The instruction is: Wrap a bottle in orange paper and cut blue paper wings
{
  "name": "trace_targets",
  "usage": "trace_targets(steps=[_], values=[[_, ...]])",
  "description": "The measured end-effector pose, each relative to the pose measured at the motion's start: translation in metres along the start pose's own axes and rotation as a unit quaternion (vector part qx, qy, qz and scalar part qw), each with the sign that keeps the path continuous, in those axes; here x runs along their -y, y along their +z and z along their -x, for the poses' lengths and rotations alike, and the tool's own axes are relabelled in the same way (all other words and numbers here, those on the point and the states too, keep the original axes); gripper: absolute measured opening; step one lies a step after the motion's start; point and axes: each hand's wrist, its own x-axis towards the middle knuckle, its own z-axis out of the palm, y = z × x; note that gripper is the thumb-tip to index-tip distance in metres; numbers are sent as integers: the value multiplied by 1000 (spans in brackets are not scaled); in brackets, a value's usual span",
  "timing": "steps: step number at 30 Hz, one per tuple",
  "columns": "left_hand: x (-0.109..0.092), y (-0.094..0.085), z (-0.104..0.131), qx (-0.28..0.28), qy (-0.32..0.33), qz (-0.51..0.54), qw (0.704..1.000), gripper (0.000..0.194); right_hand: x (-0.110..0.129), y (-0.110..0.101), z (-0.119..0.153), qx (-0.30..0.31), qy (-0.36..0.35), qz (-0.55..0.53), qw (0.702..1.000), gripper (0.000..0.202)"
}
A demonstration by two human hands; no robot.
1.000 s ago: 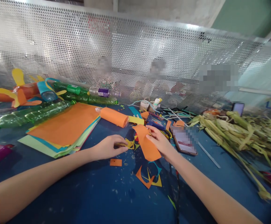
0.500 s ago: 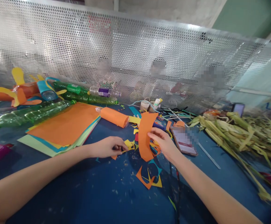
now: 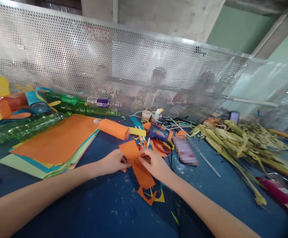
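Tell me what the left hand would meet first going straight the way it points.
The left hand would probably meet the orange paper strip in the right hand; depth there is unclear.

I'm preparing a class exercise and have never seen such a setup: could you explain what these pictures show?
There is no machine, only a person's two bare hands, seen by one head-worn camera looking forward and down. On the blue table lie stacked coloured paper, an orange-wrapped bottle, green bottles and pale husks, before a perforated screen. The right hand holds a bent orange paper strip; whether the left hand, close by it, grips it too I cannot tell.
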Motion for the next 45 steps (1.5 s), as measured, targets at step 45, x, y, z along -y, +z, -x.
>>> trace_targets(steps=[45], values=[[-15,22,-47,28,113,-285,951,78,-76,-61,-30,-391,236,-232,859,18]])
